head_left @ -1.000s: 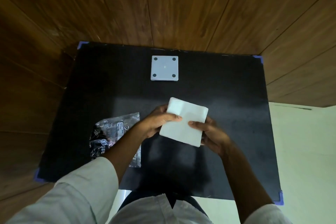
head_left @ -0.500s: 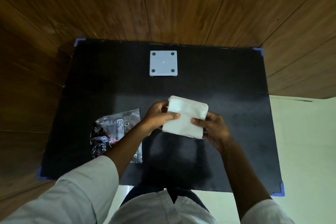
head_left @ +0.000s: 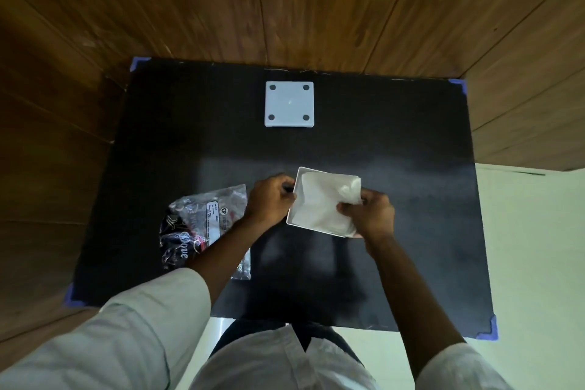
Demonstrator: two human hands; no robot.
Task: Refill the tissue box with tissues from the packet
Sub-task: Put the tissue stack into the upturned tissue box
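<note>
A white square tissue box [head_left: 326,172] lies open-side up on the black mat [head_left: 411,199], a little nearer than its middle. A stack of white tissues [head_left: 318,204] sits inside it, crumpled at the far right corner. My left hand [head_left: 270,199] grips the box's left wall. My right hand [head_left: 370,215] pinches the tissues at the box's right side and hides that wall. The clear and black printed packet [head_left: 202,225] lies flat to the left, partly under my left forearm.
A white square plate with four dark dots [head_left: 289,103], possibly the box's other part, lies near the mat's far edge. Wooden panels stand behind and to the left of the mat. A pale floor shows at the right.
The tissue stack, held tilted above the mat by both hands, has gone down into the box, whose rim now shows around it. My left hand has shifted to the box's left wall.
</note>
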